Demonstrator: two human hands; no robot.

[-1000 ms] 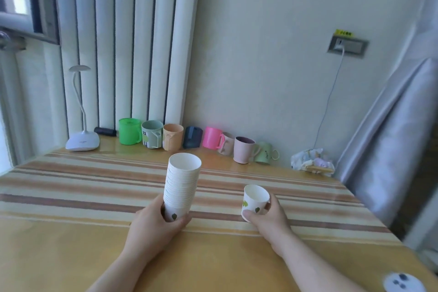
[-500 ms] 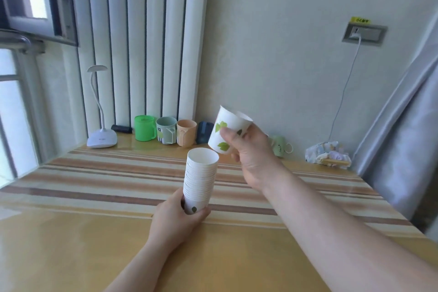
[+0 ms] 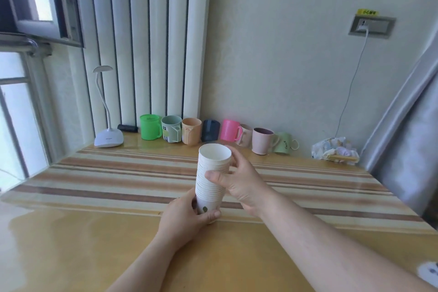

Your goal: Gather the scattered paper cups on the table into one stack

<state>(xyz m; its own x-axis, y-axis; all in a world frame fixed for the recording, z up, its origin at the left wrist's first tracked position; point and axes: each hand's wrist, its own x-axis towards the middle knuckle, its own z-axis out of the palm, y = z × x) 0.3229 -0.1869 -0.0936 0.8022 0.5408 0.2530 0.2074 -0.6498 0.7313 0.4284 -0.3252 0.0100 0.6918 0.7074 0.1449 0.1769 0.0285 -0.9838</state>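
Observation:
A tall stack of white paper cups with green leaf prints stands upright on the table, near its middle. My left hand is wrapped around the bottom cup of the stack. My right hand grips the stack's upper half from the right, thumb across the front and fingers behind the rim. No loose paper cup shows on the table.
A row of coloured plastic and ceramic mugs lines the back edge by the wall. A white desk lamp stands at the back left, a crumpled wrapper at the back right. A small white device lies at the front right edge.
My right hand lifted a single cup off the table, carried it left over the stack and set it in; that hand now holds the stack's upper part.

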